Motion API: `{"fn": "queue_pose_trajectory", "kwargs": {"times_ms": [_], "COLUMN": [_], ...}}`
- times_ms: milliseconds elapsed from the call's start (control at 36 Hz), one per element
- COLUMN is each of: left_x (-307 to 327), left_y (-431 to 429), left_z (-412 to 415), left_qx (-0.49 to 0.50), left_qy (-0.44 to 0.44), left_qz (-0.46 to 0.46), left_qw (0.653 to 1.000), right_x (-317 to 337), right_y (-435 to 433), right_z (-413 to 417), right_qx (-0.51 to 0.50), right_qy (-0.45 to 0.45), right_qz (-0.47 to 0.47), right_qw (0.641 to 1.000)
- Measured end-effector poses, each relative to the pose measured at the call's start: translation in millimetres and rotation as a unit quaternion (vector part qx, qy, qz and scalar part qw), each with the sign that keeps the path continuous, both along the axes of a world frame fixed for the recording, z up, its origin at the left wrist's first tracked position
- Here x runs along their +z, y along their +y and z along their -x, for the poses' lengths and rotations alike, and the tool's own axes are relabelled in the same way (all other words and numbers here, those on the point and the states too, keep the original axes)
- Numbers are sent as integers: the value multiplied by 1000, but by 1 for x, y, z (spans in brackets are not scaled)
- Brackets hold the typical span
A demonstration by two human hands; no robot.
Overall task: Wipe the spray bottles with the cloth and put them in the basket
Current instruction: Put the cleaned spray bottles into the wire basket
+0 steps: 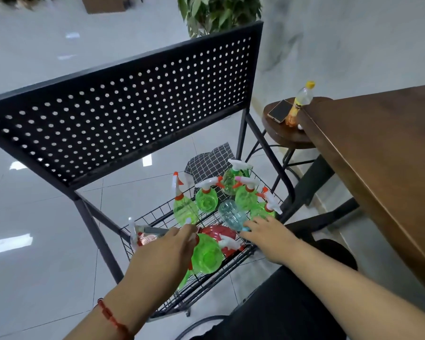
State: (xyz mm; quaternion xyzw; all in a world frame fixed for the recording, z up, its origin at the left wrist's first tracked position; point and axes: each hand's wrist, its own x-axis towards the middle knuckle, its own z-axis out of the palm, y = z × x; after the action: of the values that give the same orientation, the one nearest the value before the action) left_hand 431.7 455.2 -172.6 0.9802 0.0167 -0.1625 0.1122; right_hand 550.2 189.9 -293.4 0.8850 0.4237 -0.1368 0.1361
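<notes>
Your left hand (167, 246) grips the green bottle (206, 255) by its spray head, low in the basket (201, 288), likely for placement. Your right hand (270, 235) lies on the blue bottle (231, 213); whether it grips cannot be determined. The cloth (210, 161) lies beyond.

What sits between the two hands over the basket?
In the head view, a green spray bottle and a red bottle lie between the left hand and right hand.

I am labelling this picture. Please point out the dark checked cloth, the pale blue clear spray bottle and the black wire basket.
dark checked cloth (210, 163): head view, its middle.
pale blue clear spray bottle (231, 213): head view, its body.
black wire basket (221, 271): head view, its near wall.
</notes>
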Motion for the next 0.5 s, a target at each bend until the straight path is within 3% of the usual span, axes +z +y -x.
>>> {"fn": "queue_pose_trajectory", "kwargs": {"times_ms": [139,250,389,500], "left_x": [-1,-4,-5,-3], "left_y": [2,6,4,-2], "left_z": [1,2,0,-4], "left_qx": [11,14,9,3], "left_qy": [-2,-1,4,3], "left_qz": [16,17,7,-6], "left_qw": [1000,1000,1000,1000], "right_x": [-13,-10,25,34], "right_y": [6,1,7,24], "right_z": [0,-11,-37,-57], "right_qx": [-11,-7,-161,-236], "right_qy": [-35,-8,38,49], "right_qz": [25,-35,-186,-229], "right_qw": [999,999,968,943]}}
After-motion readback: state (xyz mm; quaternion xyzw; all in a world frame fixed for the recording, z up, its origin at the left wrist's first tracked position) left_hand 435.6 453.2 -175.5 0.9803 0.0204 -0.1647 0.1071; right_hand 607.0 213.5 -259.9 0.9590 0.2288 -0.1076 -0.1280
